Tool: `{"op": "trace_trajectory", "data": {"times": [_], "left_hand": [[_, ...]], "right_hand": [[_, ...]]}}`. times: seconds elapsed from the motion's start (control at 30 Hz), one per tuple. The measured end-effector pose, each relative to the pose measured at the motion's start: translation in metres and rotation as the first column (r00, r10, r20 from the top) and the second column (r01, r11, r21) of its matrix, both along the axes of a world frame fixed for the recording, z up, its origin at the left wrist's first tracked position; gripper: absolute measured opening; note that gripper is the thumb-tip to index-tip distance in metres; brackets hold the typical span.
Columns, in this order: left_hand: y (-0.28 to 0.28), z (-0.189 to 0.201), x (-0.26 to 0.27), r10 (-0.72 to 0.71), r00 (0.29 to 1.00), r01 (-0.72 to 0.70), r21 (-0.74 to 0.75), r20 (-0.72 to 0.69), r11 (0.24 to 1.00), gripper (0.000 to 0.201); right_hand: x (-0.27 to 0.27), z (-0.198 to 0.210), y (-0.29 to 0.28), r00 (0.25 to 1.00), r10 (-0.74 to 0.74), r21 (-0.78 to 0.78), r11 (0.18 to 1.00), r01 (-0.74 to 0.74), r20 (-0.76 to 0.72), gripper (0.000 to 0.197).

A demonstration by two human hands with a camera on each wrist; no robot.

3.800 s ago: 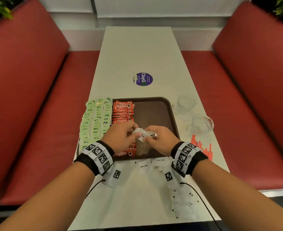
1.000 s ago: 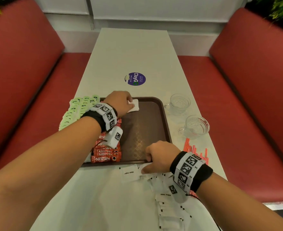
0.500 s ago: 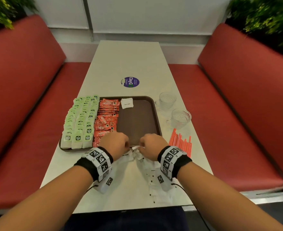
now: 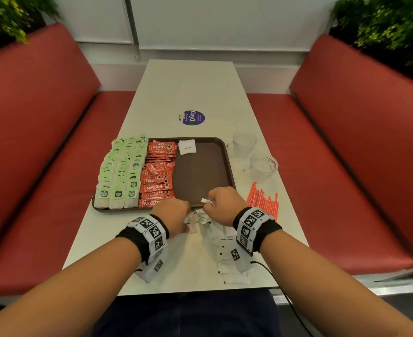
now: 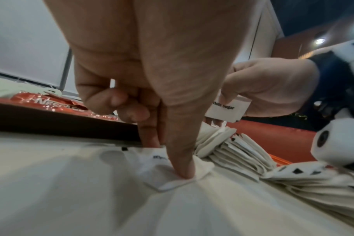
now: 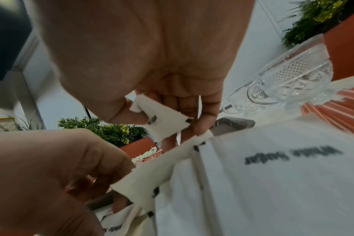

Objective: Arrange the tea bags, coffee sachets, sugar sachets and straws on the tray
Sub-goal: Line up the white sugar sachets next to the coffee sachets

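Note:
The brown tray holds rows of green tea bags on its left and red coffee sachets beside them. One white sugar sachet lies at the tray's far end. Both hands work at the tray's near edge over a pile of sugar sachets on the table. My left hand pinches one sachet against the tabletop with thumb and forefinger. My right hand holds another sachet lifted off the pile, pinched between thumb and fingers. Orange straws lie on the table right of the tray.
Two patterned glass cups stand right of the tray, beyond the straws. A round purple sticker marks the table past the tray. Red bench seats flank the long white table, with plants behind them.
My left hand left one sugar sachet at the tray's far end and came back to the pile. My right hand now holds a sachet raised off the pile.

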State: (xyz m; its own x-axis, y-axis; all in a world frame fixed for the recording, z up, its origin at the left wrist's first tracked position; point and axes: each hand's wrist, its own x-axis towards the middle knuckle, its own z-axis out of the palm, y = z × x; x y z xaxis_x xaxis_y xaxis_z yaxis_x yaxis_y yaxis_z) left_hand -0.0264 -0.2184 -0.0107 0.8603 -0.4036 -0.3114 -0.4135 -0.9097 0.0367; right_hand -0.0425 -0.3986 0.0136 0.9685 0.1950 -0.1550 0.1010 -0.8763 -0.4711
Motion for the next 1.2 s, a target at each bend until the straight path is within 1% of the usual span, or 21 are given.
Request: {"op": "trace_trajectory", "data": {"times": [0.1,0.17,0.27,0.3,0.4,0.47,0.53,0.6,0.67,0.73,0.77,0.8,0.9,1.0,1.03,1.1,1.2], "left_hand": [[-0.001,0.003,0.003,-0.062,0.997,0.063,0.027,-0.039,0.998,0.046],[0.0,0.004,0.006,-0.085,0.993,0.086,0.014,-0.077,0.996,0.042],[0.004,0.005,0.009,-0.103,0.983,0.096,-0.052,-0.15,0.994,0.034],[0.006,0.006,0.01,-0.12,0.98,0.11,-0.065,-0.159,0.992,0.031],[0.012,0.011,0.018,-0.179,0.977,0.163,-0.128,-0.119,0.978,0.024],[0.017,0.019,0.028,-0.156,0.985,0.133,-0.252,-0.074,0.959,0.022],[0.021,0.028,0.038,-0.081,0.996,0.058,-0.405,-0.04,0.913,0.017],[0.023,0.036,0.047,-0.015,1.0,0.013,-0.505,-0.001,0.863,0.013],[0.023,0.038,0.056,0.017,0.999,0.004,-0.569,0.031,0.823,0.011],[0.023,0.036,0.066,0.046,0.999,-0.03,-0.632,0.008,0.774,0.009],[0.024,0.035,0.07,0.051,0.999,-0.045,-0.645,-0.009,0.763,0.01],[0.023,0.036,0.075,0.047,0.999,-0.051,-0.64,-0.023,0.766,0.011],[0.02,0.042,0.086,-0.013,0.998,-0.022,-0.559,-0.059,0.829,0.011],[0.015,0.046,0.104,-0.038,0.998,0.006,-0.495,-0.053,0.869,0.009],[0.014,0.046,0.114,-0.018,0.999,-0.003,-0.481,-0.039,0.877,0.009],[0.011,0.045,0.14,0.071,0.997,-0.057,-0.467,0.012,0.882,0.014],[0.008,0.039,0.185,0.255,0.965,-0.205,-0.43,0.063,0.879,0.026]], "right_hand": [[0.002,0.002,0.002,1.0,0.006,0.004,1.0,-0.006,0.005,0.03],[0.004,0.002,0.003,1.0,0.008,-0.006,1.0,-0.008,0.017,0.03],[0.005,-0.001,0.005,1.0,-0.025,0.088,0.996,0.026,-0.014,0.014],[0.005,-0.002,0.005,0.999,-0.033,0.125,0.991,0.036,-0.026,0.013],[0.006,-0.004,0.004,1.0,-0.012,0.185,0.983,0.017,-0.026,0.023],[0.01,-0.003,0.003,0.999,0.024,0.18,0.984,-0.018,-0.033,0.025],[0.015,-0.003,0.004,0.996,0.082,0.152,0.985,-0.077,-0.028,0.021],[0.021,-0.003,0.007,0.992,0.122,0.159,0.98,-0.119,-0.008,0.018],[0.03,-0.002,0.01,0.994,0.104,0.181,0.978,-0.107,0.028,0.016],[0.041,-0.001,0.011,0.997,0.048,0.197,0.979,-0.061,0.067,0.017],[0.046,0.0,0.01,0.996,0.024,0.209,0.977,-0.041,0.086,0.016],[0.052,-0.001,0.009,0.995,0.005,0.225,0.974,-0.028,0.102,0.013],[0.066,0.0,0.003,0.994,-0.031,0.286,0.958,0.001,0.101,0.005],[0.079,-0.002,0.0,0.995,-0.035,0.291,0.957,0.007,0.094,0.01],[0.083,-0.002,0.0,0.995,-0.048,0.303,0.953,0.018,0.091,0.014],[0.087,0.001,-0.001,0.996,-0.078,0.362,0.93,0.061,0.034,0.02],[0.091,0.003,-0.006,0.995,-0.054,0.449,0.889,0.089,-0.09,0.02]]}}
